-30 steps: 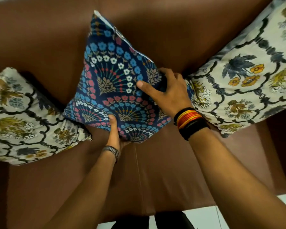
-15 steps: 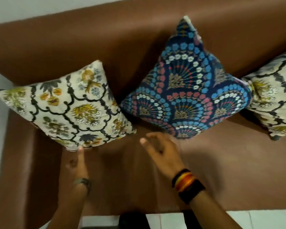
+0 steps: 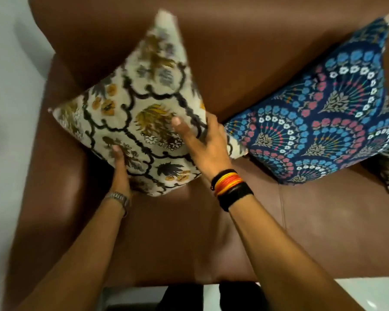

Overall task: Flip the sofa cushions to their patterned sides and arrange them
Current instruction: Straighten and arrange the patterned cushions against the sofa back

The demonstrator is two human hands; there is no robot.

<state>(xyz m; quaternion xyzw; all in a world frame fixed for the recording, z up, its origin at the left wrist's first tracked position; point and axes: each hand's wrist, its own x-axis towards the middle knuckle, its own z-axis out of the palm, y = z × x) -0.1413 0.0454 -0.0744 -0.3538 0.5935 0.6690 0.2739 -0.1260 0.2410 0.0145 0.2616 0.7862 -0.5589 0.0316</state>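
No readable text, labels or numbers anywhere in view

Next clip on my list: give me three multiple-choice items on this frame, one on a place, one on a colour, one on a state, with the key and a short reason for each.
1. Where does the navy blue fan-patterned cushion sit relative to the cream floral cushion?
A. To its right
B. To its left
C. Underneath it

2. What colour is the sofa?
A. Grey
B. Brown
C. Green

3. What is the state of the cream floral cushion?
A. Lying flat and untouched
B. On the floor
C. Gripped by both hands, standing on a corner

Key:
1 A, the blue cushion leans on the backrest to the right of the cream one.
2 B, seat and backrest are brown leather-like material.
3 C, the left hand grips its lower edge and the right hand its right side, one corner pointing up.
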